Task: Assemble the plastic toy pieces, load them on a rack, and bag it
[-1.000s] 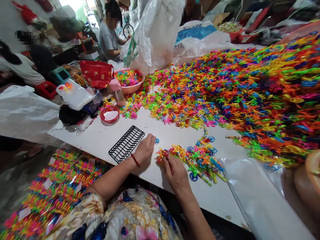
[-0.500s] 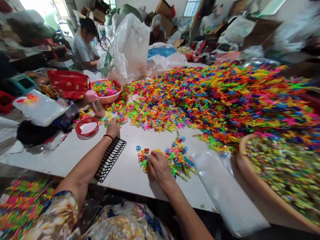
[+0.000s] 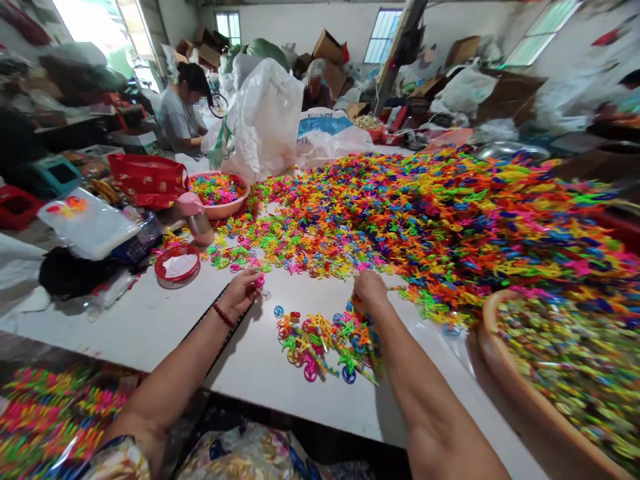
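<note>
At the centre of the frame, the left hand (image 3: 243, 293) pinches a pink piece (image 3: 259, 281) over the worktop (image 3: 245, 380). Right of centre, the right hand (image 3: 371, 291) curls by a small colourful pile (image 3: 320, 337); whether it grips anything, I cannot tell. A larger heap (image 3: 450, 220) spreads across the right.

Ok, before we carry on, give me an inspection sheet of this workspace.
Surface: white tabletop, with a large heap of colourful plastic pieces toward the far right.
Job's things: small pile of plastic pieces; black rack, mostly hidden by the left arm.
Clutter: red mesh basket, pink-lidded container, red bag; tub at right.
Hands: left hand grips a pink plastic piece; right hand by the small pile, fingertips hidden.
Cables: nothing seen for certain.
Surroundings: co-workers, white plastic bag, cardboard boxes.
</note>
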### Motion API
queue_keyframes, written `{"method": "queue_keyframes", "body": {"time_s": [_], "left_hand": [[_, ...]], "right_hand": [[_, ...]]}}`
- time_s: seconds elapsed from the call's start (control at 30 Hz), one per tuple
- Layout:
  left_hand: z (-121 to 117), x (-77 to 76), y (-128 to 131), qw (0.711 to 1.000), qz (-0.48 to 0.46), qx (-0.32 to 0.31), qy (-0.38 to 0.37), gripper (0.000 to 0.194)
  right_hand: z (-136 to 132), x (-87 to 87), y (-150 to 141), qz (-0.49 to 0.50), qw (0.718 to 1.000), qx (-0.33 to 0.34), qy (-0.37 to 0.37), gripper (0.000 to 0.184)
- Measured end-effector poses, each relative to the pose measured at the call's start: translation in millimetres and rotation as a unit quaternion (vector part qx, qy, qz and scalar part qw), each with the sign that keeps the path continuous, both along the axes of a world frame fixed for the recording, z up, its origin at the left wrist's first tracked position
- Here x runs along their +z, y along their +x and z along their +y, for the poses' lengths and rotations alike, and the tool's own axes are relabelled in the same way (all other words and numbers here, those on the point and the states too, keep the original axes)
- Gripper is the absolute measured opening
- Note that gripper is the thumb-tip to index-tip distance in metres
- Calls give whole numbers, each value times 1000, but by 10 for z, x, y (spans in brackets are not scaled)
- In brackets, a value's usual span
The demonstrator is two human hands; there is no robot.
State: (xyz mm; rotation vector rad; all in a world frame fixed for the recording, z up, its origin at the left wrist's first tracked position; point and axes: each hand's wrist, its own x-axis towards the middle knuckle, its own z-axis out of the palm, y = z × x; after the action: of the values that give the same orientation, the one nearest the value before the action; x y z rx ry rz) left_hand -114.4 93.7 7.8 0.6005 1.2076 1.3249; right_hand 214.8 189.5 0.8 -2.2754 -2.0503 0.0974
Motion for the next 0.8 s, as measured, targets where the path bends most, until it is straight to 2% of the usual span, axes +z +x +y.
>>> {"method": "queue_keyframes", "body": {"time_s": [0.1,0.17,0.2,0.27,0.33,0.4,0.5,0.57,0.7,0.8], "left_hand": [[-185,-29,97,991,-118,-53,12,35],[-289,-51,146,979,-182,-85,13,35],[-336,-57,169,975,-201,-95,10,34],[-421,-62,219,966,-234,-114,3,32],[-497,-62,277,962,-251,-113,5,32],[-567,-60,344,967,-236,-99,14,35],[-664,-47,457,980,-178,-80,26,40],[-723,-28,535,988,-136,-67,35,42],[-823,-7,675,995,-77,-54,42,44],[-882,-31,755,997,-53,-49,37,45]], "right_hand": [[-123,23,-94,29,999,-8,27,34],[-274,43,-155,112,990,13,84,34],[-374,50,-189,181,977,28,112,33],[-620,58,-274,351,925,50,137,33],[-908,64,-389,493,861,51,114,40],[-1206,72,-532,581,808,48,80,42],[-1592,78,-755,654,754,58,-2,40],[-1769,65,-879,660,746,79,-44,43],[-1927,0,-1024,603,788,118,-29,45],[-1961,-35,-1074,622,772,122,-46,47]]}}
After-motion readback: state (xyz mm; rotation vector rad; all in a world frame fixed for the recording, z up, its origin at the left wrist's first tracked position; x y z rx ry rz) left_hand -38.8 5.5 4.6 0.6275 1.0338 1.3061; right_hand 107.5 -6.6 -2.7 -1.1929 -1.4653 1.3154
